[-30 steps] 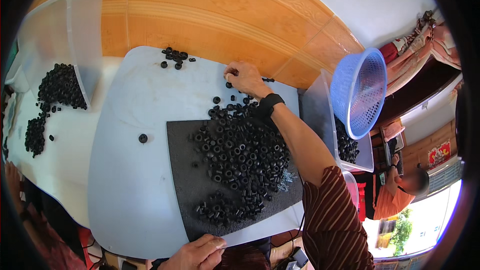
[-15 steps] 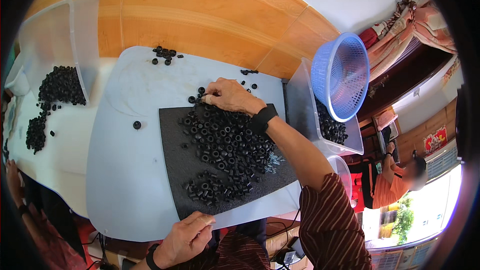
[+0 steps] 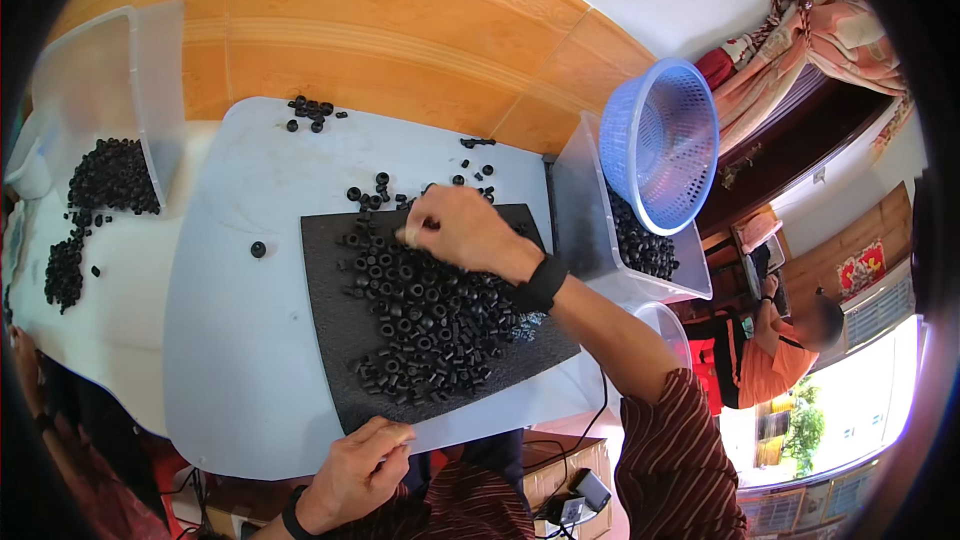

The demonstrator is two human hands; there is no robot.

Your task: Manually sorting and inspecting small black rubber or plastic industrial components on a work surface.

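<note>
Dozens of small black rubber rings [image 3: 425, 315] lie heaped on a dark mat [image 3: 330, 340] at the middle of a pale table [image 3: 220, 340] as we look down at our own two hands. Our right hand [image 3: 455, 235] rests on the far edge of the heap, fingers drawn together and curled down over the rings; whether a ring is pinched between them we cannot tell. Our left hand [image 3: 360, 465] sits at the near edge of the table, fingers folded together onto the mat's corner, seemingly steadying it.

We judge the sorting or spreading of the heap to be under way, with most rings not yet dealt with. The next move would call for a light sweep or pinch that does not scatter rings off the mat.

By count: one mat, one blue basket [image 3: 660, 145] propped in one clear tub [image 3: 600, 230] of more rings at the right, a second clear tub [image 3: 120, 80] at the far left beside another loose pile [image 3: 105, 180], one small cluster [image 3: 310, 112] at the table's far edge, and one lone ring [image 3: 258, 249] left of the mat. A seated person [image 3: 785, 340] is at the right.
</note>
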